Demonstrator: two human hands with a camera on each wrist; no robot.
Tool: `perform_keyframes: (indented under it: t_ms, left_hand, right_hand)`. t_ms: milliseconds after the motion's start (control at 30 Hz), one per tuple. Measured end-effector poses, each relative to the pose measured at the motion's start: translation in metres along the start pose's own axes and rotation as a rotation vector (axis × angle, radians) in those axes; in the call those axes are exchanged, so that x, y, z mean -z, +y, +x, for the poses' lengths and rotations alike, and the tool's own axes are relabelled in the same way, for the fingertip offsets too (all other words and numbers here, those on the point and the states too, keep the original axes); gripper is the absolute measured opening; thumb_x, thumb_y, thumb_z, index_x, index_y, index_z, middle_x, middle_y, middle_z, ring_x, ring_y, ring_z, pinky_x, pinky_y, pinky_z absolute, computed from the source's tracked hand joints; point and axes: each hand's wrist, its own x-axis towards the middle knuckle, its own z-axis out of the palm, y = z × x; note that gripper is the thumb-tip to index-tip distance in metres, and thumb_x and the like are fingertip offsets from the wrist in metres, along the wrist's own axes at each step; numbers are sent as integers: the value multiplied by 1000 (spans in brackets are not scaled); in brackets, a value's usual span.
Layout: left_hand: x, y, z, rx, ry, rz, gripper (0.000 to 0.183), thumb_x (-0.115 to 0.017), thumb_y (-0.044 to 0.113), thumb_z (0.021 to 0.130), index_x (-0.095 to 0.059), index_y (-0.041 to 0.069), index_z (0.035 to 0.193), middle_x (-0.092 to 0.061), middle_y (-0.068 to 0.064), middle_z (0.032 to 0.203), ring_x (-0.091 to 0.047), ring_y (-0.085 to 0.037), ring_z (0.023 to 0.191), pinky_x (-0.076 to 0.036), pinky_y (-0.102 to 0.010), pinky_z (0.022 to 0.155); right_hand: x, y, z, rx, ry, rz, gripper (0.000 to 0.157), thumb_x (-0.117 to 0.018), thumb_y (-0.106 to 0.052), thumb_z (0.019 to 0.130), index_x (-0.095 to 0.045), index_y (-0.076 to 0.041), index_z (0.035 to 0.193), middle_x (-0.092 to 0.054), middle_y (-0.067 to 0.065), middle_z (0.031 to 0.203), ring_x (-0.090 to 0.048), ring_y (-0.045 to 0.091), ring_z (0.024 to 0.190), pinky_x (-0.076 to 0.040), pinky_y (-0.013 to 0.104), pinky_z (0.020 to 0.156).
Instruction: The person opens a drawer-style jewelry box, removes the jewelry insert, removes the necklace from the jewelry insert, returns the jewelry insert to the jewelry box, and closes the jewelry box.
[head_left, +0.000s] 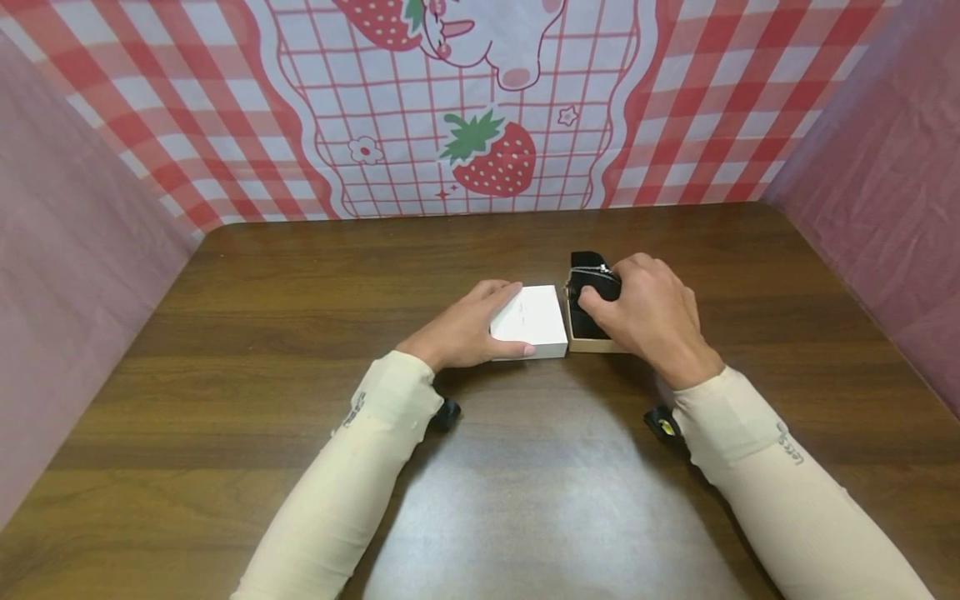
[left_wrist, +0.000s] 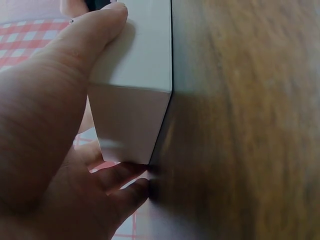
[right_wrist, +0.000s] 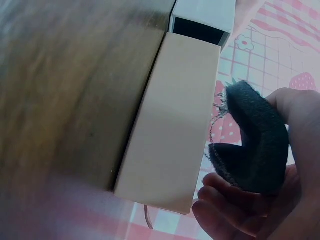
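My left hand grips a white box sleeve on the wooden table, thumb along the near side and fingers round the far side. Beside the sleeve, to its right, sits a tan box drawer with a black inside. Over the drawer my right hand pinches a black foam pad, bent in a curve between thumb and fingers. A thin silver chain hangs along the pad's edge. In the right wrist view the sleeve's dark open end faces the drawer, and the pad is raised above the drawer's rim.
The wooden table reaches back to a red-and-white checked cloth with strawberries. Pink cloth hangs at both sides. A small ribbon tab sticks out from the drawer's end in the right wrist view.
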Motion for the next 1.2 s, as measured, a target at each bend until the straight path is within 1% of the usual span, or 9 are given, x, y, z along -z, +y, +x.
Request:
perform_keyframes:
  t_ms: [200,433,567,667,767,833,967,1100,1200]
  left_hand:
    - [0,0,1,-22,7,-22,98,-75,54,85,-27,11,159,-32,-7,156,-40,-18,134,-35,-36,111]
    - [2,2,2,-39,12,-31,100,-78,52,84,-28,8,159,-32,-9,157,-36,-19,137,-32,-35,113]
    - [1,3,2,-30,10,-35,100,-78,51,84,-28,7,158,-30,-12,158,-34,-21,140,-30,-37,114]
    - [0,5,2,-6,16,-45,93,-71,54,89,-29,9,158,-29,-14,159,-32,-24,142,-30,-39,115]
    - [0,7,1,4,39,-57,82,-63,54,95,-34,9,157,-30,-15,158,-31,-25,143,-29,-41,116]
    - [-1,8,1,-4,58,-64,76,-60,51,97,-37,9,155,-31,-15,158,-30,-25,144,-28,-41,116]
    - [-2,9,1,-26,87,-64,69,-61,45,98,-41,9,153,-33,-16,157,-31,-27,143,-27,-42,116]
    - [-2,10,2,-44,115,-58,65,-63,41,98,-44,8,151,-36,-17,155,-30,-30,143,-27,-45,116]
    - [-3,10,4,-66,174,-62,59,-63,37,99,-49,7,147,-37,-18,154,-31,-31,142,-27,-46,116]
  right_hand:
    - [1,-1,1,-11,-10,6,50,-61,-41,90,-66,4,111,-61,19,119,-55,33,101,-51,57,76]
    - [2,-2,1,-10,-9,13,50,-60,-41,91,-66,4,112,-60,19,120,-54,33,101,-52,56,77]
    - [1,-2,1,-3,-1,18,50,-60,-42,91,-66,3,110,-61,17,117,-55,32,99,-52,55,75]
    - [0,-3,0,9,9,19,49,-61,-42,90,-67,3,109,-62,17,115,-56,32,98,-52,55,74]
    - [-2,-4,-1,25,21,23,49,-61,-42,91,-67,3,109,-62,17,115,-56,32,97,-53,54,74]
    - [-2,-5,-1,34,32,23,48,-62,-42,91,-68,3,108,-63,17,114,-57,32,97,-53,54,74]
    - [-2,-6,-1,47,51,21,48,-62,-41,91,-68,3,107,-64,17,112,-57,32,97,-52,54,74]
    - [-2,-6,-2,60,63,16,47,-62,-41,91,-68,3,105,-64,17,111,-58,32,97,-52,54,74]
    - [-1,-6,-2,68,71,14,46,-62,-41,91,-68,3,105,-64,17,110,-58,32,97,-52,54,74]
